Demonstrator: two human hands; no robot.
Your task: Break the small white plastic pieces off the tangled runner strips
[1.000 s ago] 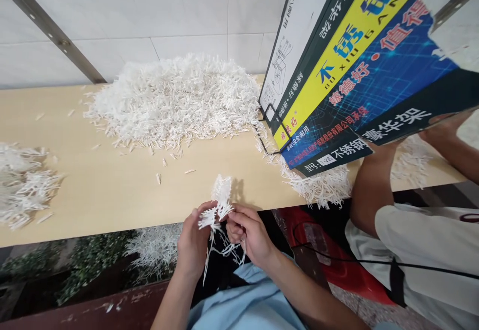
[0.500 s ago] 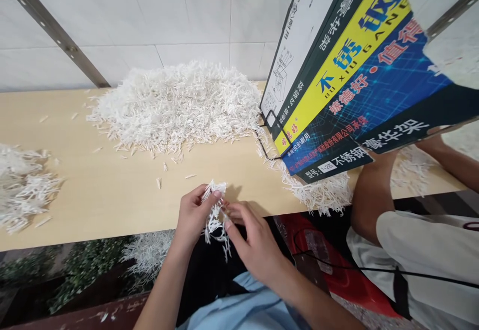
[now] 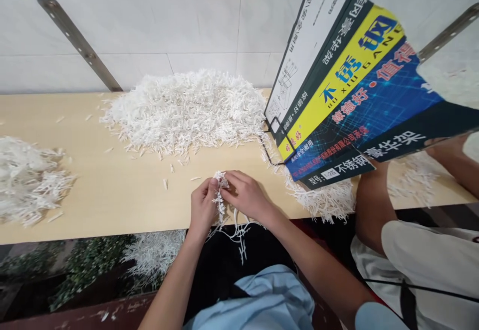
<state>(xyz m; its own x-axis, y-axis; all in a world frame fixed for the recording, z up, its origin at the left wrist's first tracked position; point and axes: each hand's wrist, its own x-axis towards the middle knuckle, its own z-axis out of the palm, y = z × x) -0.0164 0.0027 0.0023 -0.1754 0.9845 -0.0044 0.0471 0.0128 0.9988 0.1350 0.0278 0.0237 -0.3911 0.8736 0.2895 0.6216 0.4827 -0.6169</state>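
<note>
Near the front edge of the table, my left hand (image 3: 204, 201) is closed, thumb and fingers pinching a bunch of thin white branched strands (image 3: 220, 205). My right hand (image 3: 245, 194) meets it from the right, its fingers closed on the upper part of the same bunch. Short white tips poke up between the two hands. Looser strands (image 3: 241, 235) dangle below over my dark-clad lap. The fingertips partly hide what they grip.
A big heap of small white pieces (image 3: 190, 110) lies by the tiled wall. Another white pile (image 3: 30, 180) is at left. A printed cardboard sheet (image 3: 337, 100) stands at right; beyond it a co-worker's arm (image 3: 374, 195) shows. White strands (image 3: 155, 252) and greenery lie below the table (image 3: 123, 190).
My right hand has moved up and round the top of the bunch, closer to my left hand. More long strands now hang below. The view has shifted slightly.
</note>
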